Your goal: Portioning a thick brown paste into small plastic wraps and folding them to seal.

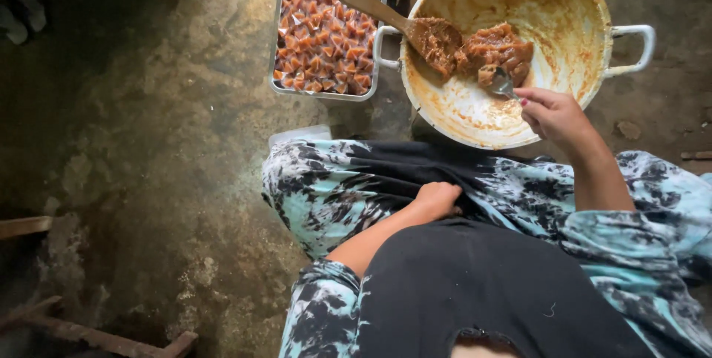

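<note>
The brown paste (495,52) lies in a lump near the middle of a large two-handled pan (475,117), which stands on the floor at about one o'clock in the view, its pale inside smeared with orange-brown streaks. A metal spoon (502,81) digs into the lump at its six o'clock edge, and the right hand (552,113) pinches the spoon's handle between thumb and fingers — the handle itself is mostly hidden under the fingers. At nine o'clock of the lump a wooden paddle (386,15) rests in the pan, its blade coated with the same paste and its handle sticking out over the rim toward ten o'clock. Just beside the pan, at its nine o'clock, a metal tray (278,47) sits on the floor, filled with small orange-brown wrapped pieces (322,32) packed close together. The left hand (436,199) rests on the lap at the centre of the view, fingers curled down into the cloth and holding nothing that shows. The person wears a blue-and-black patterned garment (326,187) over dark cloth. The floor (163,143) is rough, stained concrete — dark toward nine o'clock. Pieces of wood (96,337) lie at seven o'clock, well apart from the pan.
</note>
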